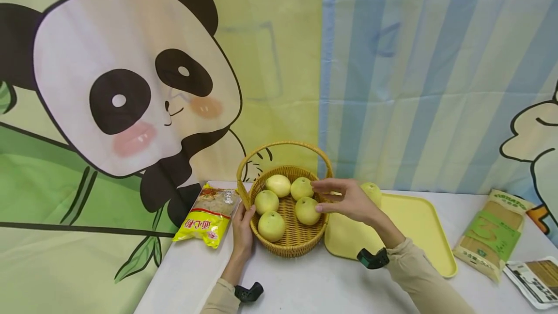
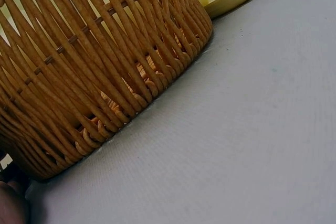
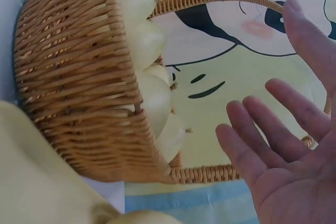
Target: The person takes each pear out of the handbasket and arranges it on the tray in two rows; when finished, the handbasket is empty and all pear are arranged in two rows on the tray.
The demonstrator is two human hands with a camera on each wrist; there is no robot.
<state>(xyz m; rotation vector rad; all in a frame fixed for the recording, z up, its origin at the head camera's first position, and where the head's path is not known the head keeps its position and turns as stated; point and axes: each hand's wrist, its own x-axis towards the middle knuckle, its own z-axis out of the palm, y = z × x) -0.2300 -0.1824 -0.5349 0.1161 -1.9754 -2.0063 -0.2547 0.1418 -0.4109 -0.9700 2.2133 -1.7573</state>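
Note:
A round wicker basket [image 1: 291, 246] with a tall arched handle stands on the table. Several round yellow-green fruits, pear-like with short stems, lie inside, one of them a fruit [image 1: 271, 226] at the front left. My left hand [image 1: 242, 231] holds the basket's left side by the rim, near the handle's foot; only a bit of it shows in the left wrist view. Over the basket's right rim hovers my right hand [image 1: 348, 200], its fingers spread and nothing held, as the right wrist view confirms. Another such fruit [image 1: 370, 192] sits on the yellow tray [image 1: 418, 227], partly behind that hand.
Left of the basket lies a yellow bag of dry food [image 1: 209, 214]. Further right are a green-labelled noodle pack [image 1: 494, 234] and a flat white-and-brown packet [image 1: 536, 280]. A printed panda curtain [image 1: 279, 62] hangs right behind the table.

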